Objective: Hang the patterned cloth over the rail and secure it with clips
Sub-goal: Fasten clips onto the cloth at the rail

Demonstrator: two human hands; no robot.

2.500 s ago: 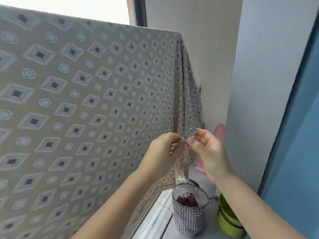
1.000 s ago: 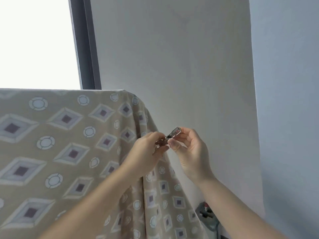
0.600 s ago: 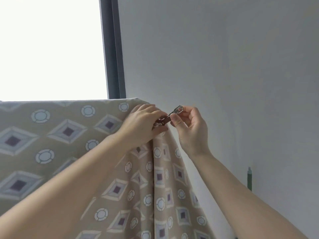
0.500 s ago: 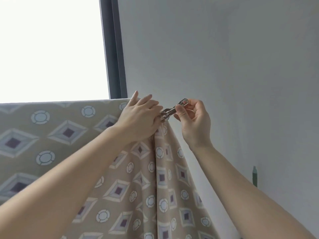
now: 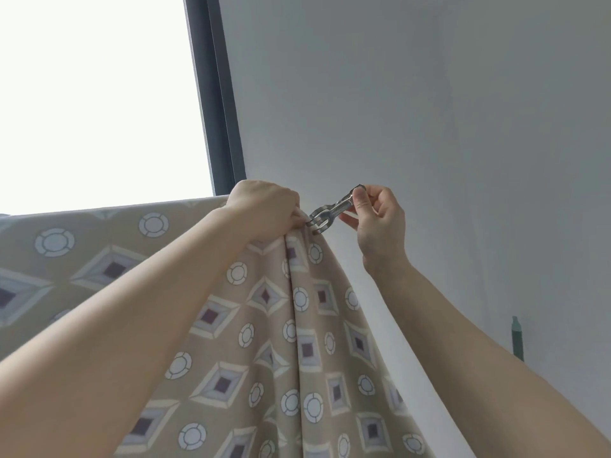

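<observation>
Left hand [image 5: 264,206] clenched on bunched cloth [image 5: 297,325] at the corner (rail hidden underneath) to steady it, right hand [image 5: 377,219] pinching clip [image 5: 325,214] open for biting over the fold.

Bright overexposed window [image 5: 99,100] filling the upper left, dark vertical window frame [image 5: 215,94] along its right edge, plain pale grey wall [image 5: 429,110] across the right, slim green object [image 5: 517,338] upright low on the wall at far right

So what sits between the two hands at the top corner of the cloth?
In the head view, only the metal clip: the right hand pinches its handles, its jaws reach the cloth bunched under the left hand.
</observation>
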